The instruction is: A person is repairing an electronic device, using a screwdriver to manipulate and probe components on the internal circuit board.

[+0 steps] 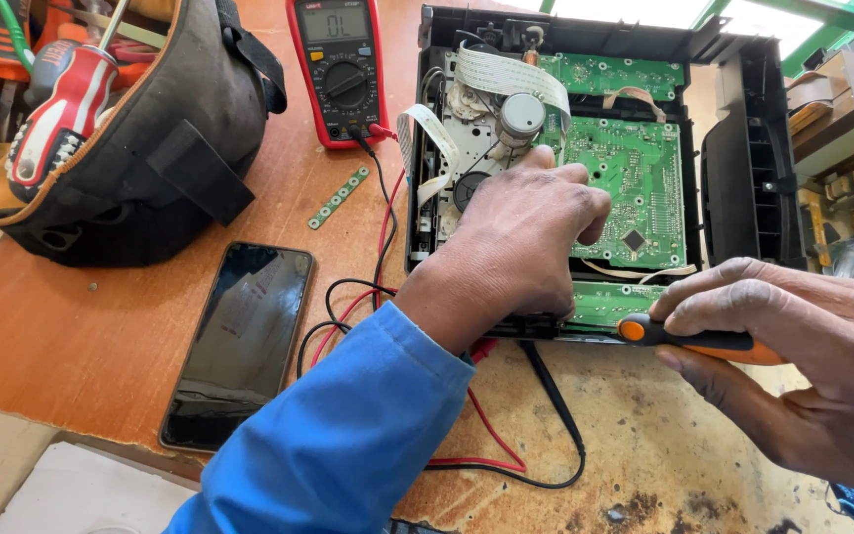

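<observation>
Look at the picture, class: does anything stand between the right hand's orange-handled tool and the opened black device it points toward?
Nothing visible does. The right hand holds the orange-handled tool right at the front edge of the opened black device. The left hand rests on the green circuit board just beside it, not across the tool's path.
</observation>
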